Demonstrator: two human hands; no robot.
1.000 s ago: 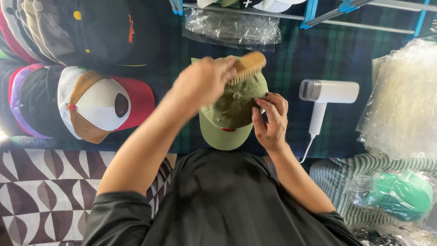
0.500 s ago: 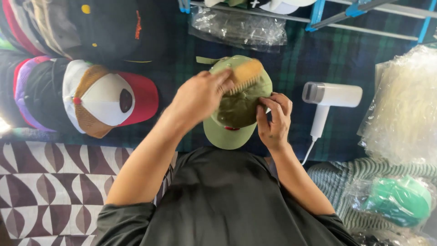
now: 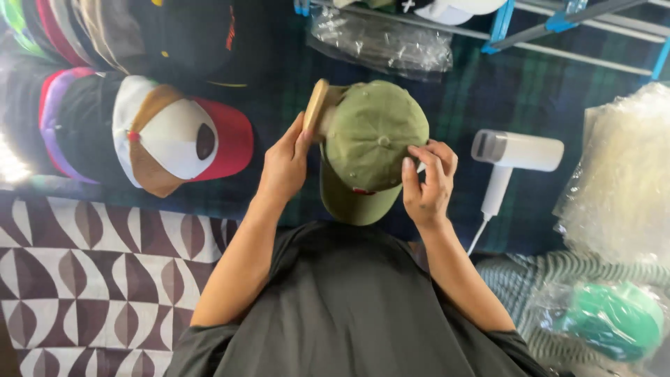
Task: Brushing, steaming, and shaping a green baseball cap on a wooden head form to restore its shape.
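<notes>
Moved off the crown to the cap's left edge: wooden brush [image 3: 316,108], gripped in left hand [image 3: 285,166]. Right hand [image 3: 426,183] fingers pinching green cap [image 3: 373,143], frame centre. Farther right, white steamer [image 3: 513,157]; upper left, stacked caps [image 3: 139,91].

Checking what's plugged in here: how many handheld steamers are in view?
1. The white handheld steamer lies on the dark plaid cloth, right of the olive cap held in both hands. Others may hide under the plastic bags.
</notes>
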